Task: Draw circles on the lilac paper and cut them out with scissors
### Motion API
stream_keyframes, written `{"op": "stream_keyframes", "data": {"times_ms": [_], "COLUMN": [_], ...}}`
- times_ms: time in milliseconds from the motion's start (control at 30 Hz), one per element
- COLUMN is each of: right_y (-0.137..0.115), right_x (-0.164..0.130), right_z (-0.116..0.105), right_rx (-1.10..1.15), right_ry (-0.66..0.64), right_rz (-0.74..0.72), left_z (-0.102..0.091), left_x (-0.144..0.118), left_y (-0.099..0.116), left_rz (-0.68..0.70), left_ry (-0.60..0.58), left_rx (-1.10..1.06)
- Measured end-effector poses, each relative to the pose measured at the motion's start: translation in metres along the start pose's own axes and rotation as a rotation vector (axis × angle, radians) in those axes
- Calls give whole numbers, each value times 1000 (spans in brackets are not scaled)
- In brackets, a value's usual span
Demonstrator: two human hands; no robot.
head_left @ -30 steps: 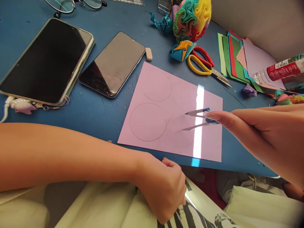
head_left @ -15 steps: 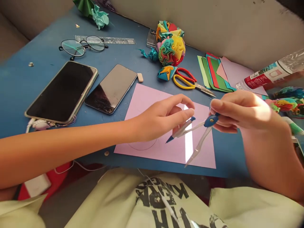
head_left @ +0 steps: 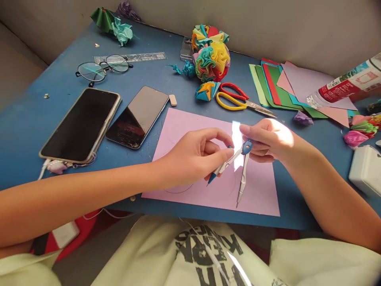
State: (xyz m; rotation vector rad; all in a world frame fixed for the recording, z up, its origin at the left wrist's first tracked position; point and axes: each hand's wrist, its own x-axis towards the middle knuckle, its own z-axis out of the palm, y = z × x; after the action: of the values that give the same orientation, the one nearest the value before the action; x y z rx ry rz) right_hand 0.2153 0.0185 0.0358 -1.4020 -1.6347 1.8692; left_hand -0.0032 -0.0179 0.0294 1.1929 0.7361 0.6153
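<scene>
A silver and blue drawing compass (head_left: pixel 247 147) is held between both hands, its two legs spread and pointing down. My right hand (head_left: pixel 268 139) is closed about the top of the compass by the blue hinge; the fingertips are partly hidden. With thumb and fingers, my left hand (head_left: pixel 199 155) pinches the leg that carries a blue-tipped pencil. The other leg hangs nearly upright above a sheet of pink-lilac paper (head_left: pixel 258 194); whether its point touches is unclear. Thin drawn curves show on the paper, partly under my left hand. A bright sun patch falls between the hands.
Two phones (head_left: pixel 80 125) lie at the left, with glasses (head_left: pixel 104 68) and a clear ruler (head_left: pixel 149 57) behind. Beyond the paper are an eraser (head_left: pixel 173 100), scissors (head_left: pixel 235 99) and folded-paper balls (head_left: pixel 212 61). Coloured sheets (head_left: pixel 274 89), a bottle (head_left: pixel 342 89) and a white case (head_left: pixel 367 169) stand right.
My right hand and the compass hinge have moved left, nearer my left hand. The free leg now hangs more upright. The view has shifted, showing more at the right.
</scene>
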Motion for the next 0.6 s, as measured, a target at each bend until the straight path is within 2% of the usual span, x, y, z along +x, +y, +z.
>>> {"op": "stream_keyframes", "data": {"times_ms": [133,233,300,467,600], "right_y": [3,-1,-8,-22,-25], "right_x": [3,2,-2,-13,-23], "right_z": [3,4,5,7,2], "right_rx": [7,-68,-141,-223,-359], "right_ry": [33,31,48,218,203], "right_rz": [-18,-114,-197,-340,-432], "left_z": [1,1,1,3,4], "left_x": [-2,-3,-3,-4,-4], "left_y": [-1,-5,-9,-18,-23], "left_rz": [10,67,140,405,549], "left_ry": [4,29,63,143,184], "left_rx": [19,70,136,478,688]}}
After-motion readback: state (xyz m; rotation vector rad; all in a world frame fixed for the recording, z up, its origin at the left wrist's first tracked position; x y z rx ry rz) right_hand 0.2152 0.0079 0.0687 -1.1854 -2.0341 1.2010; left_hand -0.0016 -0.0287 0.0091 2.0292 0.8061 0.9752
